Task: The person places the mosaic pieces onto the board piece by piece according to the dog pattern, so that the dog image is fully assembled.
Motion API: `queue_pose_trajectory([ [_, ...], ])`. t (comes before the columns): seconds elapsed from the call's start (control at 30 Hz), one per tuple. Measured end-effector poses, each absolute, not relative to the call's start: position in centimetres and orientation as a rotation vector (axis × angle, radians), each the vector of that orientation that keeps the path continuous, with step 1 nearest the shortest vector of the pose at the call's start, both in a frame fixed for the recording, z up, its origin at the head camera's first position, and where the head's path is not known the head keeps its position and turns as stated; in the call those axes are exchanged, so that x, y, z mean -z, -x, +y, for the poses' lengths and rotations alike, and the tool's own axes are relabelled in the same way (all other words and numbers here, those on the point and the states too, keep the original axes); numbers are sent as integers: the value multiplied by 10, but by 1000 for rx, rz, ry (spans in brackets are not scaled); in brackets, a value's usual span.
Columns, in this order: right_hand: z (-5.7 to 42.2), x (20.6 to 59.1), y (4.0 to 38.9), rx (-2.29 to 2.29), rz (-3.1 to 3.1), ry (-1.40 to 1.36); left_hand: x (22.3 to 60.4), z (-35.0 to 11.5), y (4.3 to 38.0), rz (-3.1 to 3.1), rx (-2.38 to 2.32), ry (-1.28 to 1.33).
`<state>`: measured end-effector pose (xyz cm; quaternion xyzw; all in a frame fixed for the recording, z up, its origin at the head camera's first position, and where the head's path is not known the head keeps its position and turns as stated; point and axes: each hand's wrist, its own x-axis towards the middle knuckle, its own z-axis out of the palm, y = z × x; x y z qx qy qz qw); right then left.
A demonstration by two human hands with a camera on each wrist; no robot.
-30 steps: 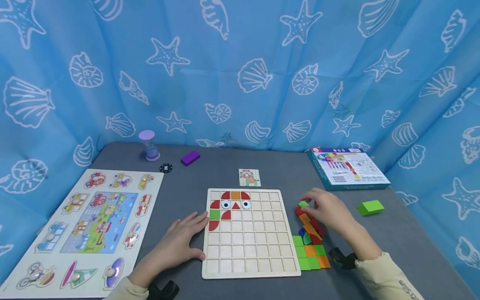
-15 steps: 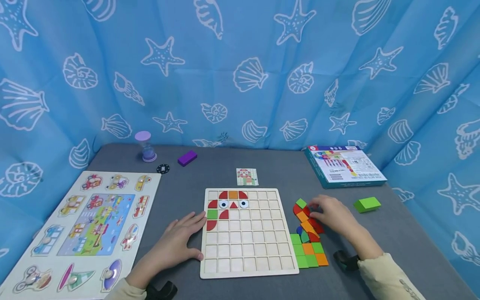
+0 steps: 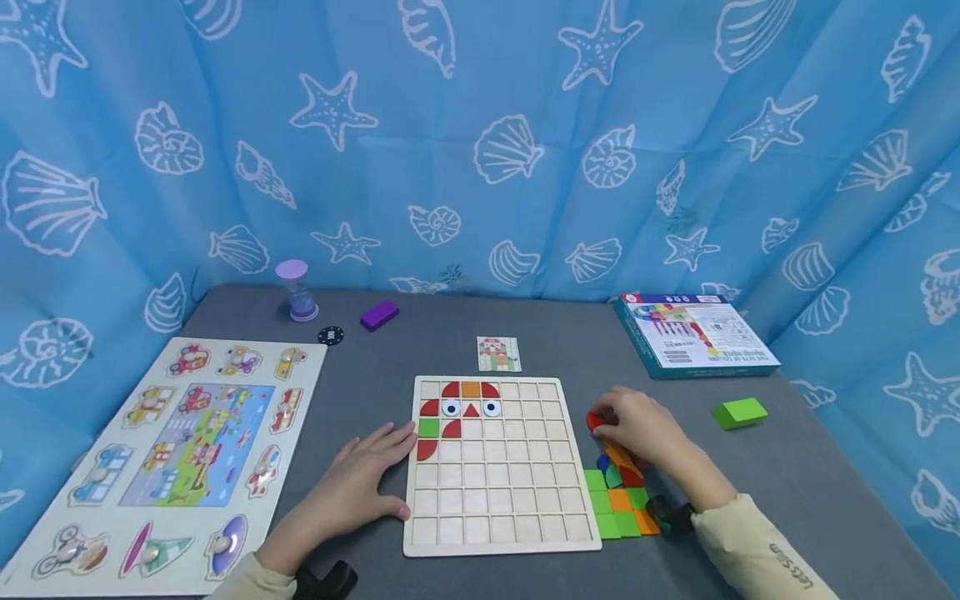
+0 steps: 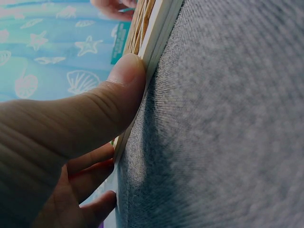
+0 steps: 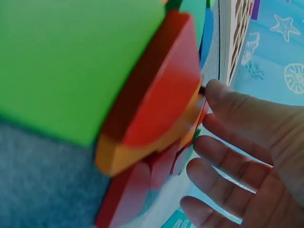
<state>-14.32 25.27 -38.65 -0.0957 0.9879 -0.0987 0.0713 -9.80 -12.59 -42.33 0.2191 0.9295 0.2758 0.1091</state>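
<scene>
Play corner, wider building unclear: seashell-print curtain (image 3: 420, 167) behind grey table (image 3: 367, 387), vehicle puzzle (image 3: 198, 446), grid board (image 3: 497, 476).

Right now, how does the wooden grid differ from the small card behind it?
The grid is much larger than the card. Most of the grid's cells are bare, while the card bears a coloured print. The left hand touches the grid; no hand touches the card. Both lie flat.
</scene>
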Motion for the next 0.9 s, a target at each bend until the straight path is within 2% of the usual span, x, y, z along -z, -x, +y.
queue_pose_trajectory([
  [0.63,234,389,143,381,3042,438,424,-125,97,2751,-818,-669],
  [0.9,168,373,140,407,2972,749,425,-126,97,2758,-815,-680],
])
